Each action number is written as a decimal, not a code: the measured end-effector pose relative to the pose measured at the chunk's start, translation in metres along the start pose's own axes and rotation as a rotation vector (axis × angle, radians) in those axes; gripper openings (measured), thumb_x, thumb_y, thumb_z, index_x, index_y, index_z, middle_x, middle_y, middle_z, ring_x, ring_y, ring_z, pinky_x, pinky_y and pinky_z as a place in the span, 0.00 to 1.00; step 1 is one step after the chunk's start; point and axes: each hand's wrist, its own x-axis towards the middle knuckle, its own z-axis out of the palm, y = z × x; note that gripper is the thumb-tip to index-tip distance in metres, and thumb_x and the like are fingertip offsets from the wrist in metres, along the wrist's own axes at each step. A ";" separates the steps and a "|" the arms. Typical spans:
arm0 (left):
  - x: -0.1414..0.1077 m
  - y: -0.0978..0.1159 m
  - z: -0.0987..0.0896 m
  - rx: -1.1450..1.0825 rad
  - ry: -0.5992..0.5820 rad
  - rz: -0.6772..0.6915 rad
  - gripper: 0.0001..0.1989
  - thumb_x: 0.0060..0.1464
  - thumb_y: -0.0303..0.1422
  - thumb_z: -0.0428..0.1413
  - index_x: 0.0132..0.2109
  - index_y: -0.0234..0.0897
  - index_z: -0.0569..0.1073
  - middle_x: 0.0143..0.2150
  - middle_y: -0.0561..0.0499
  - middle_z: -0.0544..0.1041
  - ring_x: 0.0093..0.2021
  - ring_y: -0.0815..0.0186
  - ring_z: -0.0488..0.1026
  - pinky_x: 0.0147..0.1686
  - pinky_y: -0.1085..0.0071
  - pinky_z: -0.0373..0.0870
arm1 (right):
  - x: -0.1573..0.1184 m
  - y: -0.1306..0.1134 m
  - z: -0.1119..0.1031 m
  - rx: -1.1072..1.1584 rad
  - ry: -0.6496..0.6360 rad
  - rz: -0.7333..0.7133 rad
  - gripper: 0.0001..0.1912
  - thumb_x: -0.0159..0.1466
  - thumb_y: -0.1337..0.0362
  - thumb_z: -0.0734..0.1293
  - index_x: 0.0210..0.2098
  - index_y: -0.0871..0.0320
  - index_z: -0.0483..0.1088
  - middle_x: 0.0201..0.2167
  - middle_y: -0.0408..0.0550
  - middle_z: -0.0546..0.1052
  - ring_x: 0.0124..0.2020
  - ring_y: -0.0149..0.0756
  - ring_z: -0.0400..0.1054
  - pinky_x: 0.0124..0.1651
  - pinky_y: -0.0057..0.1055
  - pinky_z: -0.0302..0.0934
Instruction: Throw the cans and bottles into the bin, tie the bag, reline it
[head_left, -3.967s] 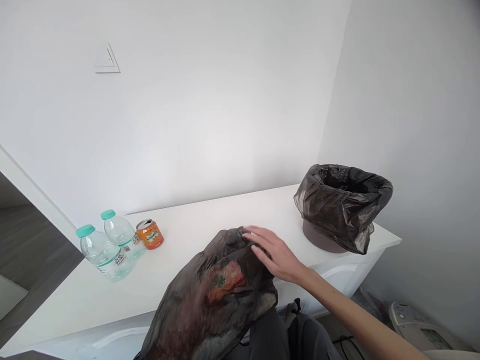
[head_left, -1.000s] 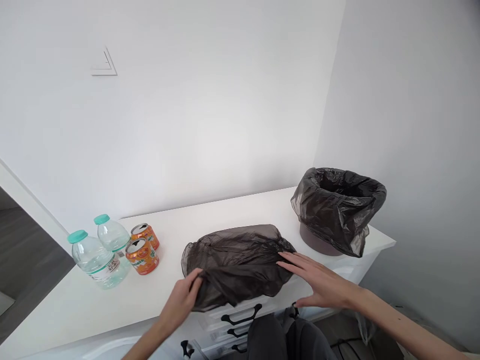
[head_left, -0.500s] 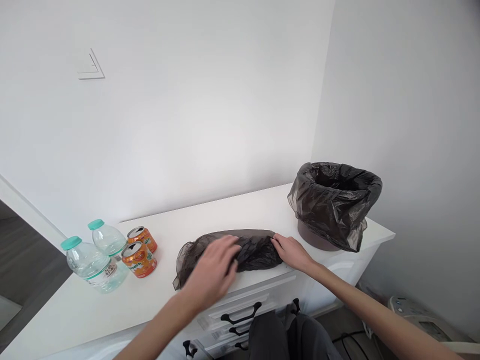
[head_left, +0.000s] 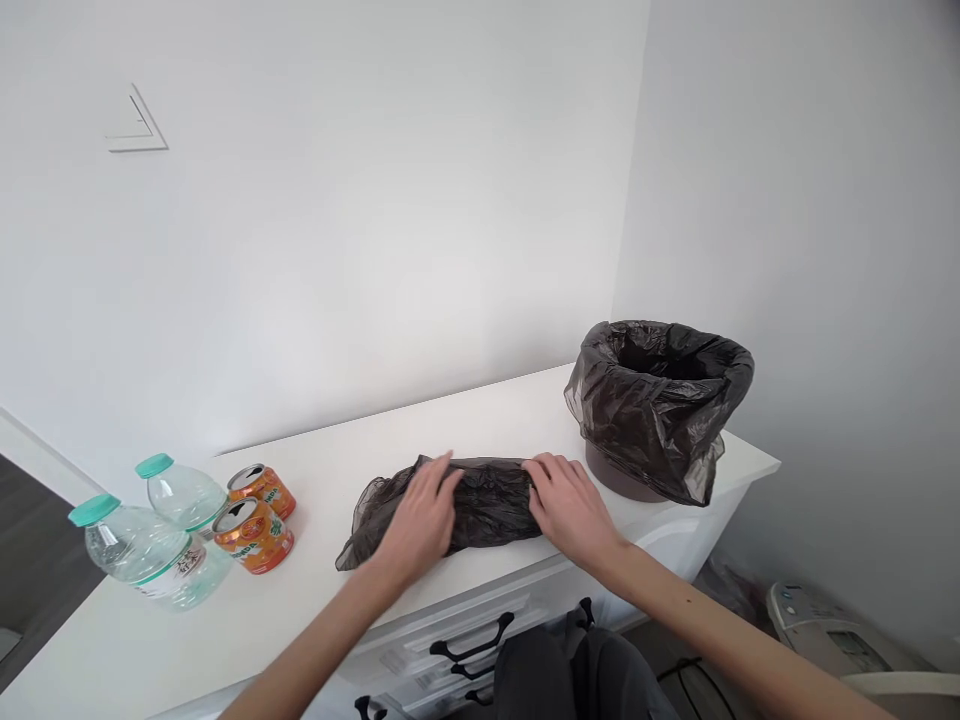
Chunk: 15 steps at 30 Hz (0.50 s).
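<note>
Here, the black bag (head_left: 491,505) lies beneath and between left fingers (head_left: 429,484) and right fingers (head_left: 553,474); whether gripped, I cannot tell.

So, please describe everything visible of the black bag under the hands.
The black plastic bag looks thin, wrinkled and partly see-through. It lies flattened in a long strip on the white cabinet top, its left end loose and sheerer. The left hand covers part of it; the right hand touches its right end. No opening is discernible.
</note>
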 end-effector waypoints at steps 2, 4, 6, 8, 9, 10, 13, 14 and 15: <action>-0.004 0.024 0.004 -0.089 -0.022 0.089 0.26 0.72 0.33 0.42 0.73 0.37 0.58 0.77 0.43 0.57 0.77 0.56 0.51 0.73 0.50 0.55 | -0.001 -0.009 0.008 0.020 0.098 -0.182 0.21 0.74 0.68 0.54 0.62 0.59 0.68 0.63 0.59 0.72 0.65 0.49 0.64 0.67 0.47 0.55; -0.011 0.033 0.013 -0.142 -0.088 0.119 0.29 0.73 0.39 0.42 0.76 0.40 0.51 0.78 0.45 0.53 0.78 0.57 0.47 0.74 0.51 0.52 | -0.001 -0.011 0.022 0.036 0.078 -0.254 0.23 0.76 0.61 0.54 0.67 0.57 0.66 0.69 0.58 0.67 0.71 0.50 0.55 0.72 0.53 0.48; -0.021 0.022 0.024 -0.168 -0.162 0.049 0.31 0.73 0.43 0.42 0.77 0.43 0.46 0.78 0.45 0.52 0.77 0.56 0.48 0.73 0.52 0.55 | -0.003 -0.008 0.036 0.050 -0.039 -0.211 0.28 0.77 0.52 0.52 0.70 0.54 0.62 0.73 0.57 0.61 0.75 0.56 0.48 0.72 0.62 0.43; -0.036 -0.008 0.031 -0.162 -0.224 -0.069 0.31 0.73 0.44 0.40 0.77 0.44 0.48 0.77 0.44 0.56 0.75 0.56 0.55 0.69 0.53 0.62 | -0.007 -0.001 0.045 0.084 -0.192 -0.125 0.32 0.76 0.46 0.50 0.73 0.52 0.58 0.75 0.57 0.56 0.76 0.60 0.44 0.71 0.68 0.41; -0.044 -0.026 0.033 -0.145 -0.241 -0.116 0.30 0.73 0.44 0.41 0.76 0.43 0.52 0.75 0.43 0.60 0.74 0.55 0.58 0.68 0.53 0.64 | -0.009 0.003 0.046 0.108 -0.258 -0.092 0.33 0.76 0.44 0.49 0.73 0.51 0.57 0.76 0.57 0.54 0.76 0.61 0.43 0.71 0.69 0.40; -0.051 -0.043 0.033 -0.123 -0.235 -0.153 0.28 0.73 0.44 0.42 0.75 0.42 0.57 0.73 0.42 0.64 0.73 0.54 0.61 0.67 0.51 0.65 | -0.012 0.005 0.046 0.132 -0.308 -0.071 0.34 0.75 0.43 0.49 0.74 0.51 0.56 0.76 0.57 0.52 0.76 0.61 0.43 0.71 0.68 0.40; -0.065 -0.076 0.025 -0.054 -0.155 -0.248 0.26 0.71 0.40 0.43 0.69 0.34 0.67 0.69 0.35 0.69 0.71 0.48 0.64 0.67 0.42 0.63 | -0.021 0.011 0.034 0.194 -0.333 -0.055 0.32 0.75 0.45 0.54 0.73 0.51 0.59 0.75 0.57 0.56 0.75 0.58 0.48 0.71 0.60 0.47; -0.066 -0.076 0.021 -0.038 -0.119 -0.273 0.26 0.72 0.38 0.42 0.68 0.31 0.68 0.69 0.33 0.69 0.71 0.47 0.63 0.67 0.41 0.61 | -0.023 0.013 0.029 0.209 -0.305 -0.049 0.30 0.74 0.48 0.55 0.72 0.51 0.60 0.74 0.58 0.58 0.74 0.56 0.51 0.70 0.57 0.50; -0.066 -0.072 0.017 -0.030 -0.082 -0.284 0.26 0.72 0.36 0.41 0.68 0.29 0.68 0.70 0.32 0.67 0.71 0.47 0.63 0.68 0.41 0.60 | -0.025 0.014 0.025 0.213 -0.264 -0.030 0.29 0.74 0.50 0.56 0.71 0.51 0.61 0.73 0.58 0.60 0.73 0.55 0.54 0.69 0.55 0.54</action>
